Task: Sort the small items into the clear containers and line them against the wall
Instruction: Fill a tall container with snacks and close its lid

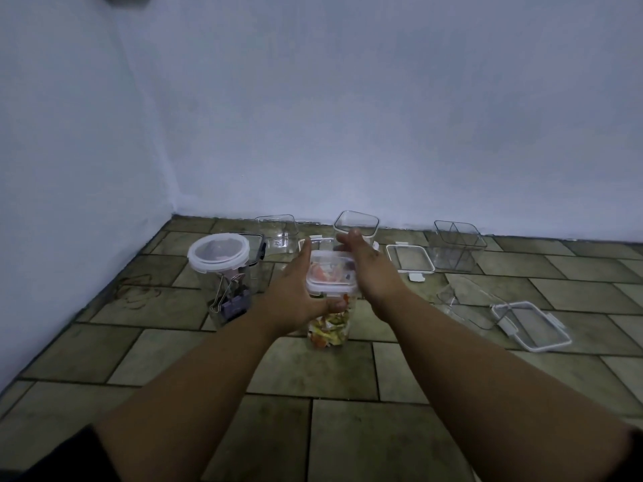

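- Closing in on the tall container [330, 307] of colourful bits, both hands flank its white-rimmed lid [331, 274]: the left hand [295, 290] wraps the side with its thumb under the rim, while the right hand [368, 269] is flat-fingered against the other edge.
- It stands on the tiled floor [348, 429], well short of the wall [348, 116].
- To do this well, I'd press the lid down evenly, snap every latch, then lift from the body, not the lid.
- To its left is the round-lidded jar [222, 273] of binder clips [231, 300].
- Beyond are empty clear containers [356, 226], a divided container [455, 245] and a loose lid [410, 260], which crowd the wall line.
- Another loose lid [530, 325] lies to the right.
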